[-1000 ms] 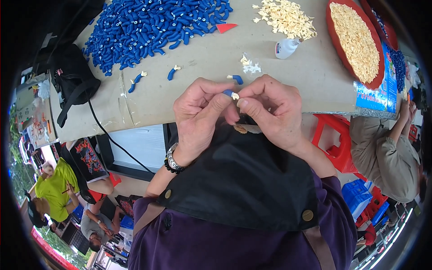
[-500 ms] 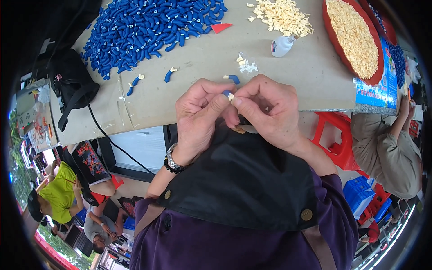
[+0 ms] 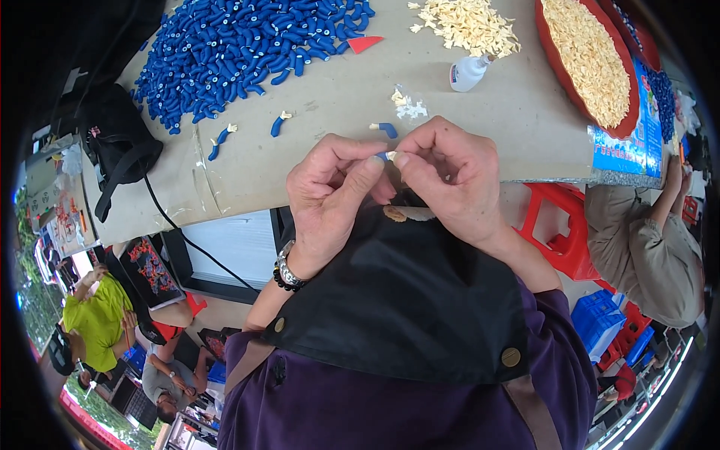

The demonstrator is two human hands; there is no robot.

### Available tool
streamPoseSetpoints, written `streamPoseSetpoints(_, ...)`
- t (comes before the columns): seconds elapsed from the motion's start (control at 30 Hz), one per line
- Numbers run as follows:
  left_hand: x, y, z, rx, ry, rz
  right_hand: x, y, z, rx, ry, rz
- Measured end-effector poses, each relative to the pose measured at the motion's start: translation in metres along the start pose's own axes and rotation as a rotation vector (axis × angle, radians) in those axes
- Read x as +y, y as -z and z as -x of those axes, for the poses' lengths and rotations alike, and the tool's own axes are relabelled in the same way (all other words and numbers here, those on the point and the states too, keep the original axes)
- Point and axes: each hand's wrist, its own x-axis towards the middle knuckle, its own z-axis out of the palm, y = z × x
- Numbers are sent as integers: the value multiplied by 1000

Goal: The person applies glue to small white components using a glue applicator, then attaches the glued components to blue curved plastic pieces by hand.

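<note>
A: Where the dark apron [image 3: 405,315] ends, nearest of all, what are the two hands doing?

B: They meet just above its far edge. The left hand [image 3: 330,199] pinches a small blue piece [image 3: 382,157] between thumb and forefinger, and the right hand [image 3: 450,180] pinches a tiny pale bit [image 3: 391,156] against the same piece, fingertips of both hands touching (the rest of the right fingers are curled in). A beaded bracelet [image 3: 285,271] sits on the left wrist.

A: So the blue piece is off the table?

B: Yes, held in the air between the hands, over the near edge of the table [image 3: 315,112]. Most of it is hidden by the fingers.

A: And just beyond the hands?

B: One loose blue piece [image 3: 385,129] with a pale tip lies on the table just past the fingertips, and some white scraps [image 3: 407,109] a little farther. To the left lie two more tipped blue pieces [image 3: 280,124], apart from each other.

A: Farther still?

B: A big heap of blue pieces [image 3: 240,45] at the far left, a small red triangle [image 3: 364,43] beside it, a pile of pale bits [image 3: 469,24] at the far middle with a small white bottle [image 3: 469,73] lying near it, and a red tray [image 3: 559,71] full of pale bits on the right. A black bag [image 3: 112,142] sits at the left end of the table.
</note>
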Motion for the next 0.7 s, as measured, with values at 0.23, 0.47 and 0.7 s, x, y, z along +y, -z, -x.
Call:
streamPoseSetpoints(0.23, 1, 0, 2, 2, 21, -42, 3, 5, 1, -93, -8, 110)
streamPoseSetpoints(0.47, -1, -1, 1, 20, -43, -121, 4, 5, 0, -130, -75, 55)
streamPoseSetpoints(0.7, -1, -2, -1, 24, -54, -145, 2, 4, -4, -110, -85, -2)
